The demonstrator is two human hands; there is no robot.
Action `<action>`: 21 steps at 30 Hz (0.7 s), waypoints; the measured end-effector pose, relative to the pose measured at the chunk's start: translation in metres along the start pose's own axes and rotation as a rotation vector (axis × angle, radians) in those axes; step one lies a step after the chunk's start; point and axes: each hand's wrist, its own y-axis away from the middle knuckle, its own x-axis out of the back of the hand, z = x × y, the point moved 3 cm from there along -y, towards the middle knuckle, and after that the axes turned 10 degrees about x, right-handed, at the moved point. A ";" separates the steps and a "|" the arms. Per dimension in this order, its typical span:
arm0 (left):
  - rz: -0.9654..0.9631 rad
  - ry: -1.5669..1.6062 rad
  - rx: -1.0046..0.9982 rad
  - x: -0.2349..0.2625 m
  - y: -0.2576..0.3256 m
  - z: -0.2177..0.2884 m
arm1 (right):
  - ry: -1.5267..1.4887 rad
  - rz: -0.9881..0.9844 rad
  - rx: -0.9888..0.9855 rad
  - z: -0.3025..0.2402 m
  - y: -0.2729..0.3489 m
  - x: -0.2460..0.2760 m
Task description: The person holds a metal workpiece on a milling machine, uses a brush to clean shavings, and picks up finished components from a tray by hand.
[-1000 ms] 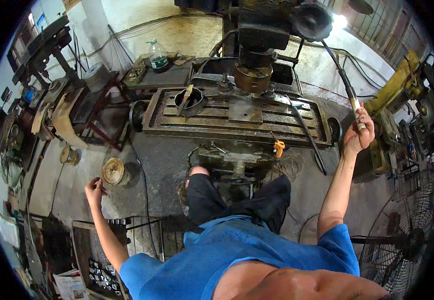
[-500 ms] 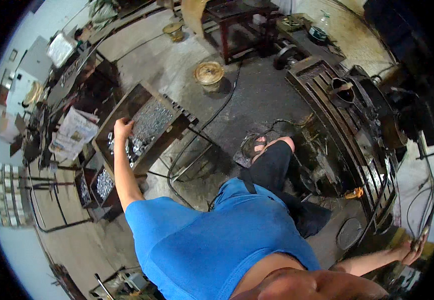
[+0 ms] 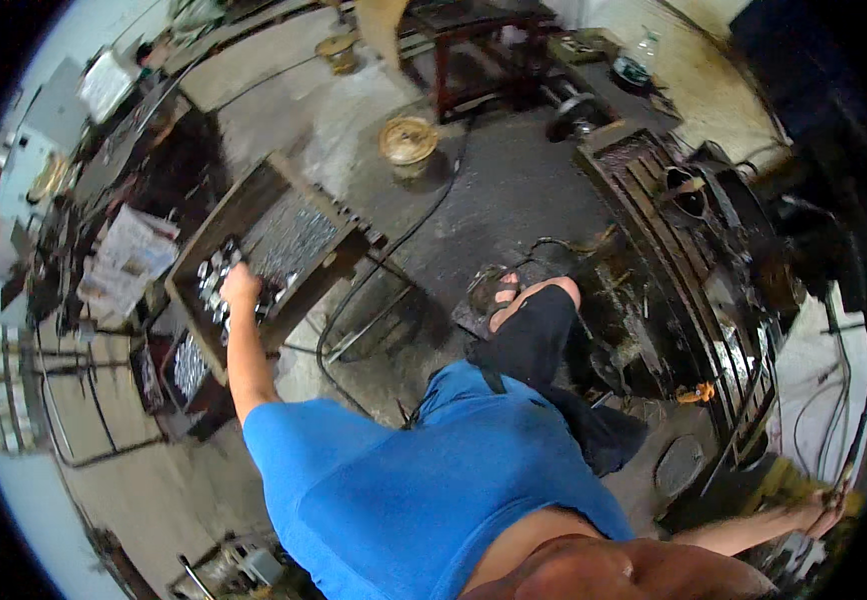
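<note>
My left hand (image 3: 241,285) reaches down among shiny loose metal pieces (image 3: 210,275) in the near-left part of a wooden-sided tray (image 3: 284,172). Its fingers look curled together; whatever they may hold is hidden. A bed of small grey metal bits (image 3: 299,232) fills the tray's far side. Out at the far right, my right hand (image 3: 822,515) is closed around the lower end of a thin dark rod-like handle (image 3: 851,465), whose exact kind I cannot make out.
Below the tray stands a bin of small silver parts (image 3: 192,368). A black hose (image 3: 409,240) snakes over the floor beside the tray stand. To my right runs a slatted metal bench (image 3: 669,235). A lidded bucket (image 3: 409,142) and a dark red table (image 3: 444,65) stand ahead.
My left hand has moved nearer to me within the tray, from its middle edge down onto the shiny pieces. My right hand stays on the handle. The whole view has shifted slightly.
</note>
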 end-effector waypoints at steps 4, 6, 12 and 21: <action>-0.056 -0.130 -0.088 -0.030 -0.022 0.001 | -0.655 0.064 -0.680 0.021 -0.002 0.003; -0.032 -0.071 -0.020 -0.025 -0.013 0.007 | -0.818 0.085 -0.423 0.009 -0.007 0.002; -0.288 0.168 -0.034 -0.048 -0.056 -0.002 | -0.528 0.172 -0.283 -0.006 -0.046 -0.003; 0.003 -0.395 -0.279 -0.025 -0.040 0.034 | -0.198 0.164 -0.127 -0.024 -0.119 0.005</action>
